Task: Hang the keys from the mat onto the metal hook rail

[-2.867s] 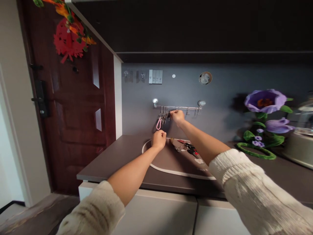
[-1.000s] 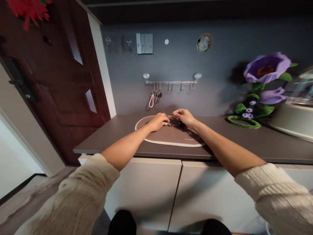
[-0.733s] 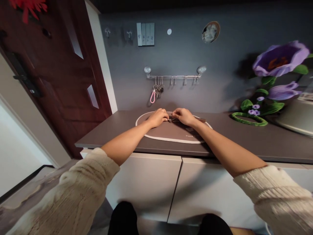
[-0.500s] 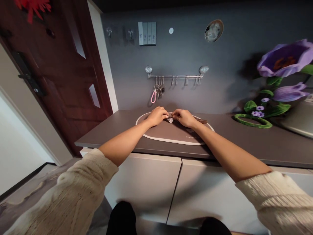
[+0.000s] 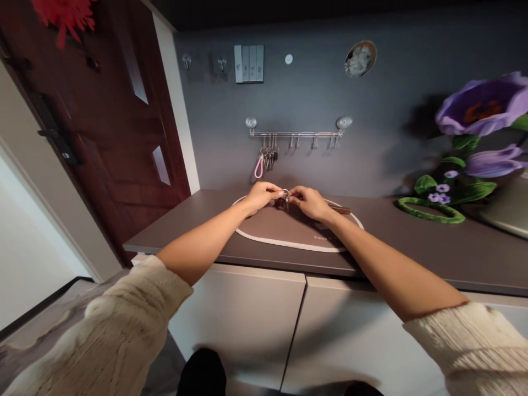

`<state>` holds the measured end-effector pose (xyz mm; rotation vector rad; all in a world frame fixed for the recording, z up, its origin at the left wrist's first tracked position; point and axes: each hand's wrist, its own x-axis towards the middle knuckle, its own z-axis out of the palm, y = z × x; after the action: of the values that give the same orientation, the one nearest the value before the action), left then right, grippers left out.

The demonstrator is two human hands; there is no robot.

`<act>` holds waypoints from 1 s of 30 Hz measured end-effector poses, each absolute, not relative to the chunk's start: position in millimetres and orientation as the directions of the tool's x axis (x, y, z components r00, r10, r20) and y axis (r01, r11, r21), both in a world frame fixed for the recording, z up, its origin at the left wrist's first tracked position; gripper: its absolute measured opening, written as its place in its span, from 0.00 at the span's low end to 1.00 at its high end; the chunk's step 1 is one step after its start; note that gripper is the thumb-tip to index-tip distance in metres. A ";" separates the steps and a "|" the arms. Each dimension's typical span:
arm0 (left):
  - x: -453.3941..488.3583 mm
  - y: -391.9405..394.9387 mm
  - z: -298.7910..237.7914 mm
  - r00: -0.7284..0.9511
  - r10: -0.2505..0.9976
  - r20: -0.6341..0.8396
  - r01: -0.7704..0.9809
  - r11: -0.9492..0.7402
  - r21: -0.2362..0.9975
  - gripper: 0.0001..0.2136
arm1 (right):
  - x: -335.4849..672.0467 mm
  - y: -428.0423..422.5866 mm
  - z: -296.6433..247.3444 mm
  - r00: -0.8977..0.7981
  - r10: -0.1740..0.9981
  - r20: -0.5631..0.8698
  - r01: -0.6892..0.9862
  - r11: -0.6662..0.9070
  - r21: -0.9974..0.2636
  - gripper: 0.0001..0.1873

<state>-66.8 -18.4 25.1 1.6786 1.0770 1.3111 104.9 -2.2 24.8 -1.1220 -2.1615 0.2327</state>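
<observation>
Both hands meet over a brown mat (image 5: 280, 228) with a pale rim, which lies on the dark counter. Between their fingertips is a small metal key ring (image 5: 286, 194), with small items hanging from it that are too small to make out. My left hand (image 5: 263, 197) pinches it from the left, thumb and fingers pressed together. From the right, my right hand (image 5: 308, 202) closes its fingertips on the ring's other side. A flat brown strip-like object (image 5: 340, 210) lies on the mat just beyond my right wrist.
On the wall, a clear rail (image 5: 297, 134) with hooks carries several keys (image 5: 270, 157) and a pink loop strap (image 5: 258, 166). Purple fabric flowers (image 5: 482, 107) and a green fuzzy ring (image 5: 431, 210) stand at right. A dark red door (image 5: 119, 126) is at left.
The key ring has been lifted slightly and turned, so its loop now shows upright between my fingertips. The view has tilted a little upward.
</observation>
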 end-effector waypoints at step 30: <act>-58.7 -19.9 34.3 -0.003 0.950 0.313 -0.294 -0.300 0.907 0.11 | 92.6 -15.3 34.7 -0.265 0.791 0.551 0.059 0.584 -0.810 0.16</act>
<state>-58.7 -19.9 34.3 1.2226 0.7879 1.5252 92.6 -15.3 34.7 -0.7092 -1.7101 0.8278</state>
